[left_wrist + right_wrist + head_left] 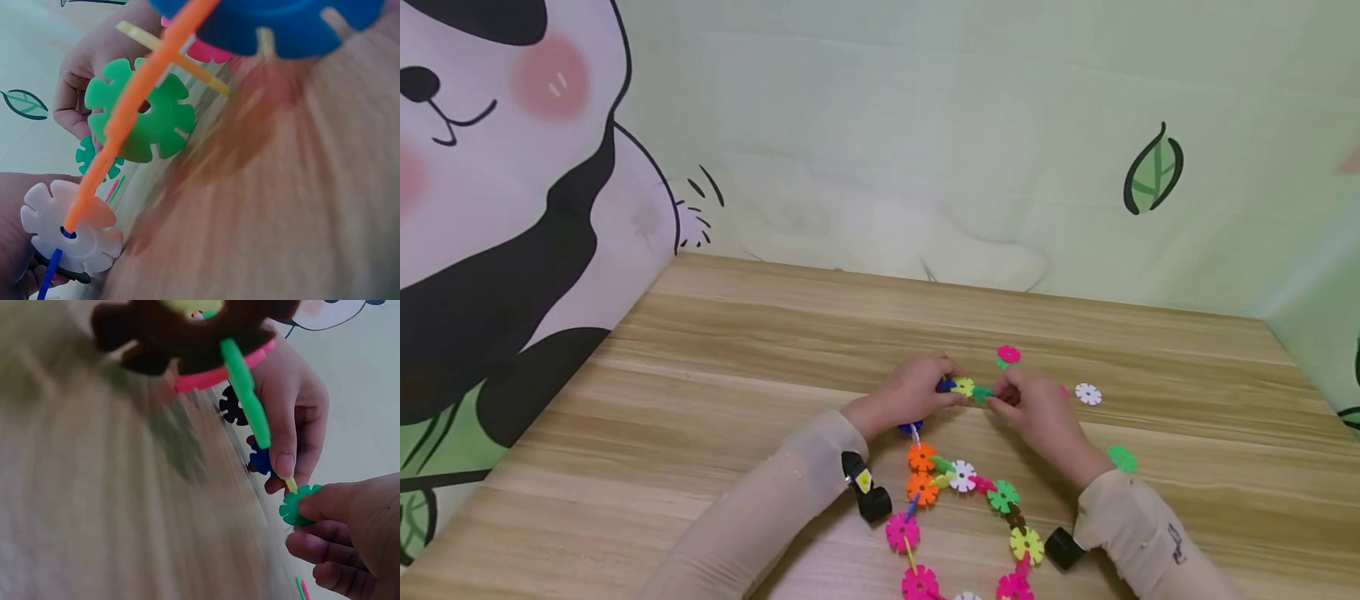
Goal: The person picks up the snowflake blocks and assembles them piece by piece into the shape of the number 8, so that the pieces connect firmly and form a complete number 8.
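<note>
My two hands meet over the wooden table (715, 392). The left hand (951, 385) pinches the end of a chain of snowflake discs (958, 477), at a blue disc (945, 385) next to a yellow disc (962, 387). The right hand (1000, 398) pinches a small green disc (982, 392) against that end. In the right wrist view the green disc (292, 506) sits between my right thumb and fingers, touching the tip of the chain, with the left hand (287, 425) and the blue disc (259, 459) just behind. The chain loops back towards me.
Loose discs lie right of the hands: a pink one (1008, 354), a white one (1087, 393) and a green one (1122, 457). Printed cloth walls (512, 208) close the table at the back and both sides. The left half of the table is bare wood.
</note>
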A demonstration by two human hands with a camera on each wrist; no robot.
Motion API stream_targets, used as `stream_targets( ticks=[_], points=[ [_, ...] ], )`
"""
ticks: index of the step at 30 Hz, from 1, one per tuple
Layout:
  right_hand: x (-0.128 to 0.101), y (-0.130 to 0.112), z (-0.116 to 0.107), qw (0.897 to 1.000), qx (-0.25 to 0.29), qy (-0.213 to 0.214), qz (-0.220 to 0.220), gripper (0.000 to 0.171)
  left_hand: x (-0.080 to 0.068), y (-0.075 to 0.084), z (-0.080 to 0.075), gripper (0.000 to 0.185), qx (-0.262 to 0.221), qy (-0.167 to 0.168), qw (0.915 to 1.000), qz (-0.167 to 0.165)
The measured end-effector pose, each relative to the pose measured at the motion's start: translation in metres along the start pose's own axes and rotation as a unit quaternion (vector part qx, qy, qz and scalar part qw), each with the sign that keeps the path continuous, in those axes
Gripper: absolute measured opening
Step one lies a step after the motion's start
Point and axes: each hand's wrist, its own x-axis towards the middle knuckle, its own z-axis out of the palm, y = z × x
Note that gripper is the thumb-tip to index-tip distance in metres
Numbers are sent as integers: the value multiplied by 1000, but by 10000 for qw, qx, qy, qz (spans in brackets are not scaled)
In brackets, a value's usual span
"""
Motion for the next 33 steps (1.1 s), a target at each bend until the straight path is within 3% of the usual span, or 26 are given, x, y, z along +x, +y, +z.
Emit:
stream_targets(
  ticks=[4, 9, 15, 19, 27, 33],
  points=[
    [0, -1, 2, 10000, -1, -27, 15, 8, 0, 2, 0, 37, 50, -2, 10000, 17],
    [-2, -1, 9, 9996, -11, 260, 136, 10, 0, 6, 0, 36, -19, -85, 9999, -80],
    [-6, -3, 18, 9940, 849, 462, 513, 11, -2, 9, -2, 34, -252, -119, 9991, -326],
    [-5, -5, 20, 9913, 1017, 486, 682, 11, -3, 11, -3, 33, -281, -47, 9990, -358],
    [-3, -4, 19, 9964, 715, 186, 420, 12, -4, 15, -4, 35, 381, -151, 9990, -177],
    [-3, -1, 17, 9965, 770, -30, 315, 10, -2, 14, -4, 39, 305, -309, 9986, -295]
  ],
)
